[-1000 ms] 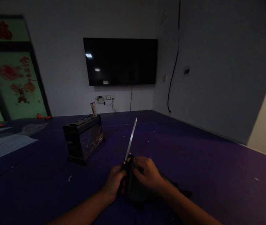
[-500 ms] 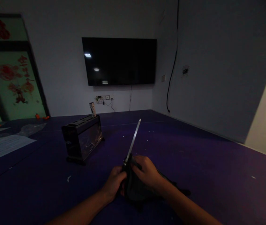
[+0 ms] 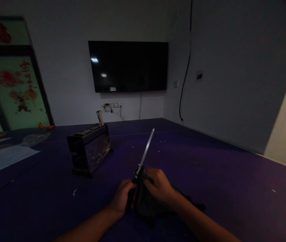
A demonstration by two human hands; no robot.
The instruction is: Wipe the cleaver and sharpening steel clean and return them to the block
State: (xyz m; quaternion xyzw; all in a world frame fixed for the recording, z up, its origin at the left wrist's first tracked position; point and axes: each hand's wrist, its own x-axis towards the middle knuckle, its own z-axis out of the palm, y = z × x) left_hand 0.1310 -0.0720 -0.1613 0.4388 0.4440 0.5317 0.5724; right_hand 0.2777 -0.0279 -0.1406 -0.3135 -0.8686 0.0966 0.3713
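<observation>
A thin silver metal shaft (image 3: 147, 147) slants up and away from my hands, bare at its far end. At its base is a bundle of dark cloth (image 3: 146, 203) with dark, slender parts trailing to the right; together they look like a dark umbrella with no handle showing. My left hand (image 3: 122, 195) is closed around the dark part at the base of the shaft. My right hand (image 3: 159, 185) is closed on the cloth just right of it, with the thumb pressed inward. My fingers and the dim light hide the details where the shaft meets the cloth.
A black box-like appliance with slots on top (image 3: 89, 148) stands on the purple surface (image 3: 220, 188), left of my hands. Printed paper (image 3: 9, 158) and clear plastic (image 3: 35, 139) lie farther left. A television (image 3: 129, 67) hangs on the wall; a black cable (image 3: 187, 70) hangs nearby.
The shaft's far end has swung slightly right, and its base has shifted a little right. My left thumb has moved slightly; both hands keep their hold.
</observation>
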